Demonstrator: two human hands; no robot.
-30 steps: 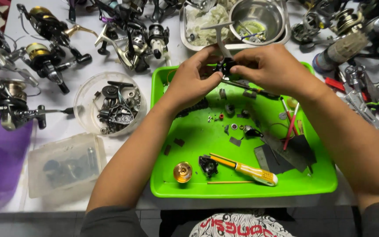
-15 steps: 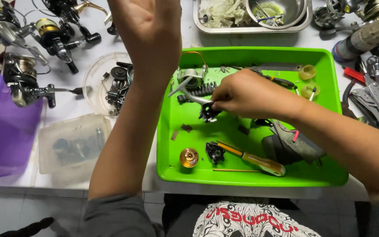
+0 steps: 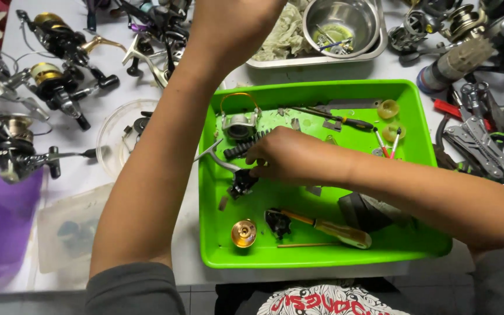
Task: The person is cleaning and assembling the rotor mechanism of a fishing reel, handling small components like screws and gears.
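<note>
Inside the green tray point(image 3: 316, 259), crowded nearly to its rim, the right hand point(image 3: 284, 157) lies knuckles-up, fingertips pinching a black reel part point(image 3: 241, 182) beside one gold knob point(image 3: 244, 233) and one yellow-handled screwdriver point(image 3: 333, 228). Left hand point(image 3: 234, 23) reaches upward past the tray toward the top edge, grip unclear.

A white table point(image 3: 322, 73) under even light, with pale tiled floor point(image 3: 30, 300) below its edge.

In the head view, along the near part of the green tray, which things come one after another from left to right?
Gold knob → small black reel part → yellow-handled screwdriver → dark folded piece, all inside the green tray.
</note>
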